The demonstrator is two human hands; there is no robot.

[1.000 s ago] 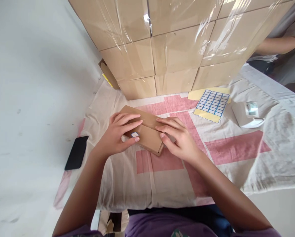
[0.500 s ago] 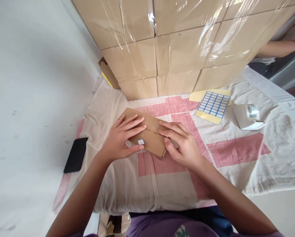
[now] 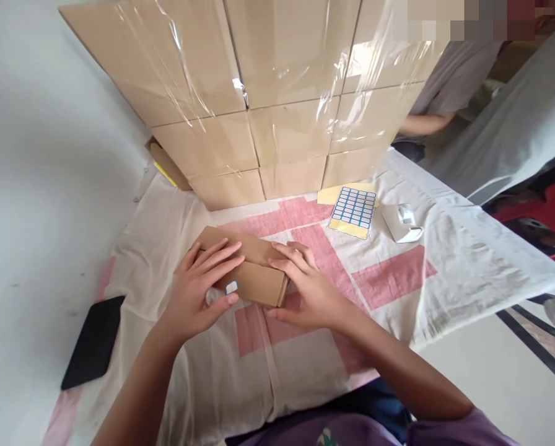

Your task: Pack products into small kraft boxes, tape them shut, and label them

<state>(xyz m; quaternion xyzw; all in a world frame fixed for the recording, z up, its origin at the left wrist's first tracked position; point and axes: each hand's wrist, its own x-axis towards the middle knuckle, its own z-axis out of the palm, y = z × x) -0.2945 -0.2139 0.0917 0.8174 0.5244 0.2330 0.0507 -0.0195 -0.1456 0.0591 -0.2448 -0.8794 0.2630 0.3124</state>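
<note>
A small brown cardboard box (image 3: 259, 280) lies closed on the cloth-covered table, at a slant to the front edge. Its near side carries a small white sticker with a blue border (image 3: 231, 287). My left hand (image 3: 203, 285) grips the box's left end, fingers spread across the top and thumb along the near side by the sticker. My right hand (image 3: 305, 285) holds the right end, fingers over the top edge and thumb by the near corner. The fingers partly cover the lid's ends.
Behind stands a wall of large cartons (image 3: 291, 136) under clear film. A sheet of blue-bordered labels (image 3: 353, 207) and a white tape dispenser (image 3: 402, 223) lie to the right. A black phone-like slab (image 3: 94, 341) is at left, near the wall. Another person's arm (image 3: 426, 124) shows beyond.
My view has turned to the right, so everything appears further left. My right hand has shifted from the lid seam onto the box's right end, and the lid now looks flatter.
</note>
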